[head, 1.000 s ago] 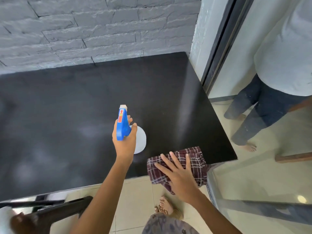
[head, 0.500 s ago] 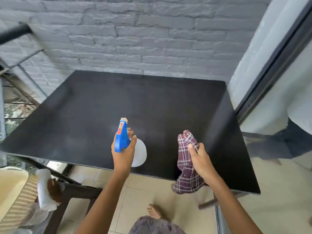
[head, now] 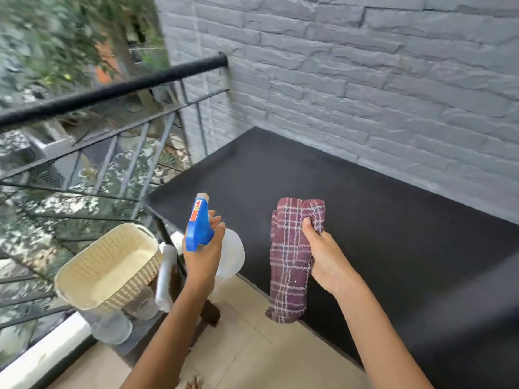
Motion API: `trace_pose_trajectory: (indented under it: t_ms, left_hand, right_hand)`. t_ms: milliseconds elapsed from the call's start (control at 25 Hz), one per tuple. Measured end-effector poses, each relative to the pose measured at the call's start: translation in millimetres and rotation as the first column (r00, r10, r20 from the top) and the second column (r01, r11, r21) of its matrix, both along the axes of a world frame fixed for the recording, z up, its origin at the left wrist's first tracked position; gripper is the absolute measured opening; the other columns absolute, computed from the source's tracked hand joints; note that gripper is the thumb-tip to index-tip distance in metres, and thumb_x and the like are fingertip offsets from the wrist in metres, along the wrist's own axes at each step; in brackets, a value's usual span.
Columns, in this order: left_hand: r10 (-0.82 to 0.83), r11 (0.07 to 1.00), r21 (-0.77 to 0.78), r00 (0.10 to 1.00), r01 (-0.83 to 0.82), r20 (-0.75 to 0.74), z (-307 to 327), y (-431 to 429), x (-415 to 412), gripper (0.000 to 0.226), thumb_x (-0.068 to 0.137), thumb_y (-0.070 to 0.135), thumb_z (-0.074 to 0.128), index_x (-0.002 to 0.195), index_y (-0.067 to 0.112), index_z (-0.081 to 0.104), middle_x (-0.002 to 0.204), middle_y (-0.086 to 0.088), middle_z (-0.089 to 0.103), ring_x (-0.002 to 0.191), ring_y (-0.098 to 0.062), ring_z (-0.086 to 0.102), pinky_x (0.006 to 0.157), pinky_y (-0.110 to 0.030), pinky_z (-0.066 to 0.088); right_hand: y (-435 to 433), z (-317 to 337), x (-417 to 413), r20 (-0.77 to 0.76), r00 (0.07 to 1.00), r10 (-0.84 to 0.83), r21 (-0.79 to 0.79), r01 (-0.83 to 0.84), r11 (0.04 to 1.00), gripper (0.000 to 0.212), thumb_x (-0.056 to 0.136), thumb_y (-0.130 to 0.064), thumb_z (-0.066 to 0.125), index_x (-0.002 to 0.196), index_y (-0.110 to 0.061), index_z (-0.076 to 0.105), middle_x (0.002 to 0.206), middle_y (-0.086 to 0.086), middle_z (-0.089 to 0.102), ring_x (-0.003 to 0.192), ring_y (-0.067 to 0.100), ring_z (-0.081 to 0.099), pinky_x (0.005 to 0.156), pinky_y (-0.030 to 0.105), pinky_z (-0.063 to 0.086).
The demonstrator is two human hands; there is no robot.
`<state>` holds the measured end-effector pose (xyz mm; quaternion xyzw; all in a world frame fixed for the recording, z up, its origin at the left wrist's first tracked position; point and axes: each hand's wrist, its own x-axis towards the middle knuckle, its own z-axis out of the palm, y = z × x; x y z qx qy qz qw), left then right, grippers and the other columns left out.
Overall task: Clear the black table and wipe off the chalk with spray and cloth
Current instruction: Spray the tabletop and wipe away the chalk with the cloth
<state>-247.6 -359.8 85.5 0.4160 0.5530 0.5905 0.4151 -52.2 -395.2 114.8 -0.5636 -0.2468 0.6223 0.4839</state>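
left hand (head: 202, 258) upright, gripping spray bottle (head: 200, 224) | right hand (head: 325, 258) clutching cloth (head: 292, 256)

Grey brick wall (head: 365, 80), black railing (head: 112, 91), tiled floor (head: 266, 355).

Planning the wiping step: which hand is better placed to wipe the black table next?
Right. The right hand already grips the plaid cloth over the black table; the left hand holds the spray bottle.

Table (head: 365, 220): set against wall (head: 365, 80), right.
Basket (head: 109, 265): left of table, by railing (head: 112, 91).
Bottle (head: 207, 237), cloth (head: 295, 256): held over table's near edge, bottle to the left.
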Motion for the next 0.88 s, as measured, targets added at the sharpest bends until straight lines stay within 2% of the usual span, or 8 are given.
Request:
trace_pose_trajectory:
  t_ms: [120, 240, 320, 440, 560, 680, 760, 880]
  left_hand:
    - [0.124, 0.992, 0.008, 0.992, -0.124, 0.007, -3.1, 26.0, -66.2, 0.019, 0.086, 0.011, 0.062, 0.101, 0.020, 0.061, 0.092, 0.016, 0.064, 0.077, 0.011, 0.060, 0.068, -0.007, 0.045]
    - [0.231, 0.972, -0.051, 0.973, -0.230, 0.022, -12.5, 49.7, -139.6, 0.015, 0.085, 0.013, 0.062, 0.093, 0.026, 0.063, 0.085, 0.018, 0.065, 0.068, 0.013, 0.059, 0.061, -0.005, 0.044]
    - [0.277, 0.958, -0.087, 0.960, -0.273, 0.033, -20.7, 67.1, -186.4, 0.014, 0.085, 0.014, 0.063, 0.090, 0.027, 0.063, 0.085, 0.017, 0.064, 0.065, 0.014, 0.058, 0.058, -0.002, 0.044]
    - [0.338, 0.934, -0.121, 0.941, -0.335, 0.004, -34.0, 87.4, -250.6, 0.014, 0.086, 0.014, 0.063, 0.099, 0.017, 0.064, 0.092, 0.013, 0.064, 0.070, 0.014, 0.058, 0.066, -0.010, 0.044]
    - [0.385, 0.911, -0.152, 0.923, -0.383, -0.021, -51.6, 100.9, -301.6, 0.016, 0.086, 0.013, 0.063, 0.102, 0.014, 0.063, 0.091, 0.020, 0.062, 0.071, 0.016, 0.057, 0.063, -0.003, 0.042]
    - [0.439, 0.876, -0.192, 0.897, -0.442, -0.060, -75.9, 112.7, -345.6, 0.017, 0.086, 0.011, 0.062, 0.102, 0.007, 0.063, 0.092, 0.019, 0.061, 0.069, 0.021, 0.055, 0.058, 0.004, 0.037]
    - [0.471, 0.853, -0.215, 0.879, -0.475, -0.071, -90.6, 120.1, -365.8, 0.017, 0.086, 0.010, 0.062, 0.102, 0.005, 0.062, 0.091, 0.015, 0.061, 0.067, 0.020, 0.054, 0.057, 0.004, 0.036]
    - [0.538, 0.804, -0.240, 0.838, -0.544, -0.098, -125.7, 131.5, -390.7, 0.020, 0.085, 0.011, 0.063, 0.104, 0.004, 0.062, 0.088, 0.019, 0.059, 0.067, 0.019, 0.054, 0.059, 0.003, 0.038]
  right_hand:
    - [46.5, -4.1, -66.2, -0.028, 0.984, 0.178, 0.055, -0.176, 0.983, 0.037, 0.084, -0.008, 0.066, 0.119, -0.009, 0.054, 0.112, 0.011, 0.067, 0.102, 0.025, 0.065, 0.087, 0.041, 0.052]
    - [91.2, -17.4, -142.0, 0.098, 0.928, 0.360, 0.004, -0.362, 0.932, 0.043, 0.078, 0.018, 0.057, 0.111, -0.009, 0.053, 0.105, 0.011, 0.068, 0.094, 0.022, 0.067, 0.072, 0.031, 0.054]
    - [120.5, -25.5, -193.7, 0.268, 0.855, 0.444, -0.025, -0.454, 0.891, 0.043, 0.080, 0.016, 0.053, 0.112, -0.013, 0.051, 0.106, 0.009, 0.066, 0.095, 0.020, 0.065, 0.079, 0.034, 0.053]
    - [160.4, -43.2, -266.2, 0.539, 0.645, 0.542, -0.035, -0.626, 0.779, 0.049, 0.085, 0.003, 0.049, 0.125, -0.025, 0.048, 0.115, 0.001, 0.063, 0.101, 0.018, 0.061, 0.090, 0.040, 0.051]
    - [193.8, -67.1, -326.3, 0.643, 0.531, 0.551, -0.071, -0.675, 0.734, 0.054, 0.090, -0.001, 0.041, 0.138, -0.024, 0.040, 0.126, 0.002, 0.057, 0.090, 0.019, 0.063, 0.070, 0.029, 0.052]
    - [225.3, -92.2, -379.9, 0.693, 0.448, 0.565, -0.082, -0.730, 0.679, 0.048, 0.091, 0.001, 0.039, 0.133, -0.018, 0.049, 0.101, 0.004, 0.063, 0.068, 0.015, 0.058, 0.050, 0.016, 0.042]
    - [243.6, -106.8, -404.0, 0.765, 0.366, 0.530, -0.074, -0.768, 0.636, 0.050, 0.089, 0.006, 0.038, 0.129, -0.018, 0.054, 0.106, 0.007, 0.063, 0.087, 0.024, 0.061, 0.068, 0.025, 0.051]
    - [272.6, -145.5, -436.7, 0.871, 0.216, 0.440, -0.107, -0.792, 0.601, 0.058, 0.083, 0.012, 0.034, 0.123, -0.021, 0.060, 0.121, 0.011, 0.057, 0.110, 0.029, 0.054, 0.092, 0.037, 0.045]
